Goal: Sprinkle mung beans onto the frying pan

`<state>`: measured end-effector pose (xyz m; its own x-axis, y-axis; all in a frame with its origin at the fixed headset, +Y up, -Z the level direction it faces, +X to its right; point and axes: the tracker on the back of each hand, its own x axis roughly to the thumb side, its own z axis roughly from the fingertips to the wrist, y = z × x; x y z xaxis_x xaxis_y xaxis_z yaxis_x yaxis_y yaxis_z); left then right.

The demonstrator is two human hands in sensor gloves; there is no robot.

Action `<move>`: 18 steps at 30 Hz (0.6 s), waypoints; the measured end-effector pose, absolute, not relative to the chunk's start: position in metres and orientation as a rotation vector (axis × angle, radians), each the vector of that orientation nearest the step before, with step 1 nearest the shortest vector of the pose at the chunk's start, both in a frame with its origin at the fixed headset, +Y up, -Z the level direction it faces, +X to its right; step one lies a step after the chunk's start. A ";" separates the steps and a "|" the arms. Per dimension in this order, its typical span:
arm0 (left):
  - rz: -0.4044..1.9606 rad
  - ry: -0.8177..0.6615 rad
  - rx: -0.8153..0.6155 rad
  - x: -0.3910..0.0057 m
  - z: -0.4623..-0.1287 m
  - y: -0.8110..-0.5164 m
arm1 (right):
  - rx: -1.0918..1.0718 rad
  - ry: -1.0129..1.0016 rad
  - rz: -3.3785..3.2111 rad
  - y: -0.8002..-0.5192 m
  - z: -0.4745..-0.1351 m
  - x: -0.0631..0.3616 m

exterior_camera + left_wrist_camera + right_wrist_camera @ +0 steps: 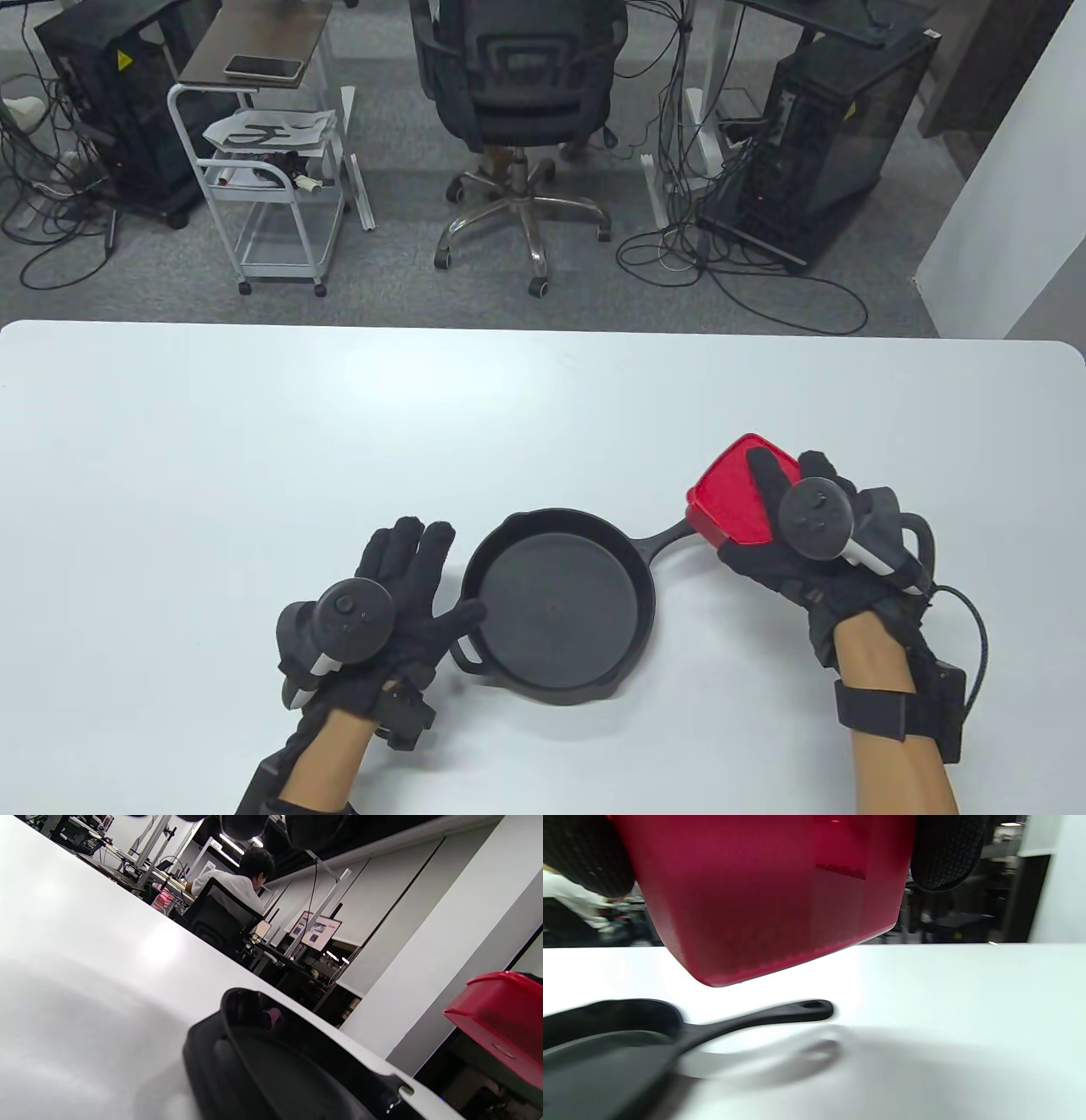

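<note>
A black cast-iron frying pan [556, 607] lies on the white table, handle pointing right; its inside looks bare. My right hand [802, 543] grips a red plastic container [736, 499] and holds it tilted in the air above the pan's handle end. The right wrist view shows the container [763, 895] above the handle [763, 1018], with a dark grainy fill showing through its red wall. My left hand [407, 594] rests flat on the table with fingers spread, thumb touching the pan's left rim. The left wrist view shows the pan rim [254, 1052] and the container [500, 1018].
The white table [254, 441] stretches wide to the left and far side. Beyond its far edge are an office chair [517, 93], a white cart [271, 170] and computer towers on the floor.
</note>
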<state>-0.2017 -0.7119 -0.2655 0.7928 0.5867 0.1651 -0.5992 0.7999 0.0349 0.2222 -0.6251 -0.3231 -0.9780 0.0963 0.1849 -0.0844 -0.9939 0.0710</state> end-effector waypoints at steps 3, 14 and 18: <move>0.709 -0.138 0.095 -0.207 -0.264 -0.710 | 0.451 0.062 3.025 -0.613 -0.312 0.182; 1.095 -0.104 0.021 -0.225 -0.264 -0.711 | 0.988 0.045 2.888 -0.587 -0.265 0.053; 1.423 -0.152 -0.110 -0.226 -0.265 -0.718 | 1.120 0.077 2.860 -0.588 -0.250 0.015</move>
<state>-0.2257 -0.7184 -0.2652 0.1396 0.9894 0.0394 -0.9753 0.1443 -0.1670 0.0147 -0.5880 -0.2496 -0.7323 0.0826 0.6760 -0.0460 -0.9963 0.0719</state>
